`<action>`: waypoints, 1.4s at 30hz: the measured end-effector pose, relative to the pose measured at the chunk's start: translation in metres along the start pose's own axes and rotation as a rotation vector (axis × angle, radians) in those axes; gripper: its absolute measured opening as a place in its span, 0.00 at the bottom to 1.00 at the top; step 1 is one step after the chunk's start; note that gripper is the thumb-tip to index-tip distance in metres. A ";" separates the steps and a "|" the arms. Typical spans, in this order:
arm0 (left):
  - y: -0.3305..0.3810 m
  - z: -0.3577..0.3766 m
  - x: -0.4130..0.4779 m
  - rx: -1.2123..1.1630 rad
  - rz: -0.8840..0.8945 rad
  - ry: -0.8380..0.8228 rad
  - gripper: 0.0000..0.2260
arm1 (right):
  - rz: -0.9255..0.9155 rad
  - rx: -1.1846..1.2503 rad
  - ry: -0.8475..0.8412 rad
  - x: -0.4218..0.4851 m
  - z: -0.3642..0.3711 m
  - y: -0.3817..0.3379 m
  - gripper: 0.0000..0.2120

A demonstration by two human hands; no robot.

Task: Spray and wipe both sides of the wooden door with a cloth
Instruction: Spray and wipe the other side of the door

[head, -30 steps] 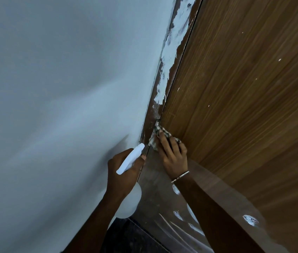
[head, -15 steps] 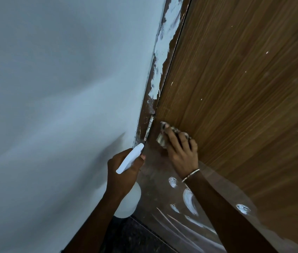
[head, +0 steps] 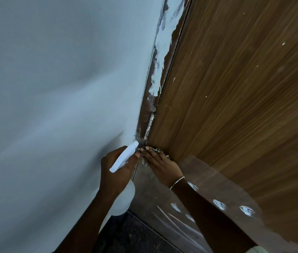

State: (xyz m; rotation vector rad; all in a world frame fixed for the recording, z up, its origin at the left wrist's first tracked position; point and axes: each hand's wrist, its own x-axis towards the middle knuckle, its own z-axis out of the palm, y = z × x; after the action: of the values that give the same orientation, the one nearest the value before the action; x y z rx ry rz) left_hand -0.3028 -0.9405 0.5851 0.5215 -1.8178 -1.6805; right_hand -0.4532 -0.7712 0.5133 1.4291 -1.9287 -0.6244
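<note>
The wooden door (head: 235, 99) fills the right side, brown grained, with small white specks and a dull wet-looking lower part. My right hand (head: 160, 166) presses a checked cloth (head: 155, 150) flat against the door at its hinge edge, just below the metal hinge (head: 149, 126). Most of the cloth is hidden under the fingers. My left hand (head: 116, 170) grips a white spray bottle (head: 124, 157), nozzle pointing up toward the hinge, its round body (head: 124, 199) showing below the hand. The two hands almost touch.
A pale blue-white wall (head: 53, 106) fills the left. The brown door frame (head: 160, 70) between wall and door carries smears of white paint. Dark speckled floor (head: 135, 236) shows at the bottom. White smudges (head: 246, 210) mark the door's lower part.
My right hand slid the cloth away from the hinge edge, then back left and down to it, now beside the bottle nozzle. The left hand with the bottle stayed about where it was.
</note>
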 end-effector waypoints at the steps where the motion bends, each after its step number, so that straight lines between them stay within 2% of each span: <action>1: 0.001 -0.002 0.001 -0.025 -0.004 -0.009 0.27 | 0.011 0.032 0.030 -0.001 -0.004 0.006 0.26; 5: 0.006 -0.004 0.001 -0.068 -0.016 -0.019 0.23 | 0.229 0.114 0.196 -0.001 -0.038 0.040 0.23; 7: 0.004 -0.003 0.001 -0.068 -0.022 -0.015 0.25 | 0.387 0.075 0.282 0.004 -0.055 0.050 0.23; 9: 0.000 -0.001 0.002 -0.074 -0.021 -0.008 0.29 | 0.456 0.059 0.328 0.008 -0.055 0.049 0.23; 14: -0.006 0.002 0.002 -0.053 0.005 0.000 0.27 | 0.248 0.107 0.167 0.007 -0.017 0.008 0.25; 20: -0.009 0.005 0.001 0.001 0.002 0.012 0.17 | 0.176 0.119 0.089 0.006 -0.004 -0.005 0.26; 23: -0.011 0.007 -0.003 0.004 -0.016 0.042 0.20 | 0.078 0.096 0.055 0.003 -0.009 0.006 0.27; 26: -0.006 0.009 -0.009 -0.005 -0.005 0.051 0.10 | 0.015 0.028 0.024 -0.006 -0.013 0.017 0.28; 28: -0.003 0.010 -0.013 -0.006 0.002 0.061 0.07 | 0.022 -0.027 0.025 -0.006 -0.015 0.022 0.28; 31: -0.008 0.011 -0.014 0.026 -0.041 0.086 0.13 | 0.061 -0.046 0.067 0.013 -0.020 0.025 0.27; 35: -0.006 0.015 -0.016 0.062 -0.056 0.090 0.03 | 0.082 -0.041 0.095 0.035 -0.024 0.020 0.26; 39: -0.004 0.022 -0.019 0.090 -0.083 0.107 0.08 | 0.041 -0.042 0.030 0.028 -0.029 0.028 0.27; 42: 0.005 0.028 -0.025 0.087 -0.052 0.104 0.07 | 0.107 0.058 0.051 0.002 -0.042 0.043 0.26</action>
State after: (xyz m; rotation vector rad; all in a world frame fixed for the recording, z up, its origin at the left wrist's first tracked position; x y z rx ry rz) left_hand -0.3025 -0.9022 0.5854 0.6853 -1.8220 -1.5835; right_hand -0.4508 -0.7608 0.5723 1.3533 -1.9831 -0.4814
